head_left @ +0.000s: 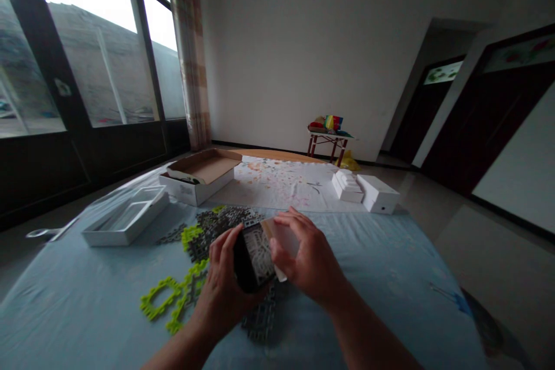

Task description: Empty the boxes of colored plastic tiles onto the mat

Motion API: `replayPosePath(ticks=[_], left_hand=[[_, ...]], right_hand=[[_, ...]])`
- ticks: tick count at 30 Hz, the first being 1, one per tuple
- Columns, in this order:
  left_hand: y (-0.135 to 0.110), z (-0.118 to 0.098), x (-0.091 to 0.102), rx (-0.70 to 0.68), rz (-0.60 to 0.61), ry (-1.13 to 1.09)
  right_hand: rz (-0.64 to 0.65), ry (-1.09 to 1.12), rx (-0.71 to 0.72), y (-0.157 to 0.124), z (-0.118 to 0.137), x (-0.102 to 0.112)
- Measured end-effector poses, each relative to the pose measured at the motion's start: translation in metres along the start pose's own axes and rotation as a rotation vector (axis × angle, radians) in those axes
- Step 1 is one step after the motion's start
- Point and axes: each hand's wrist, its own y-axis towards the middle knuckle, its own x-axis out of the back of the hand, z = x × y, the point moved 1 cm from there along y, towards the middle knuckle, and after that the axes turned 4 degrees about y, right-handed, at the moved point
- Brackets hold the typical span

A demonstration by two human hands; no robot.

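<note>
Head view: I look down on my two hands, joined over one small object above the table [359, 300].
Left hand [223, 283]: it is closed around the left side of the dark case [245, 270], thumb below and fingers at the far edge; I believe this grip keeps the case steady.
Right hand [307, 257]: it holds a pale flat piece [288, 237] between thumb and fingers, against the right side of the case. Whether this piece is a cover, I cannot tell.
Dark case: it is in front of me, between both hands, tilted toward my eyes, perhaps so that I can see the whitish pattern [261, 251] on its face. If these are loose parts or a print, the blur does not permit to say.
Grey pieces [225, 221]: they lie in a heap beyond my hands, and more are partly under them; probably they are near for easy reach.
Green frame [146, 304]: it lies flat to the left, apart from my fingers, so its outline is easy to see.
White tray [104, 238] and brown-lined box [184, 192]: both are at the far left, maybe set aside to leave working room.
White boxes [380, 195]: they stand together at the far right, well away from my hands.
</note>
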Motion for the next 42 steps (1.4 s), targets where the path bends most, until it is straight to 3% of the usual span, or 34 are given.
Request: replayPosePath(ticks=[5,9,13,16,23,31,42], left_hand=[[0.001,0.0,0.001,0.039,-0.005,-0.005],[0.003,0.006,-0.001,0.092,-0.014,-0.06],[0.009,0.018,0.003,0.211,-0.045,-0.126],[0.017,0.028,0.015,0.229,-0.11,-0.093],[0.032,0.041,0.047,0.068,-0.227,0.231],[0.025,0.043,0.059,-0.411,-0.035,0.485],[0.012,0.049,0.078,-0.504,0.033,0.536]], right_hand=[[-0.148,-0.03,-0.111,0.003,-0.005,0.046],[-0.38,-0.043,-0.259,-0.001,-0.042,0.081],[-0.689,-0.032,-0.341,-0.007,-0.09,0.093],[-0.784,-0.087,-0.371,-0.012,-0.117,0.089],[-0.65,-0.163,-0.409,-0.03,-0.155,0.066],[-0.605,-0.16,-0.489,-0.045,-0.184,0.048],[-0.571,-0.139,-0.521,-0.046,-0.19,0.043]])
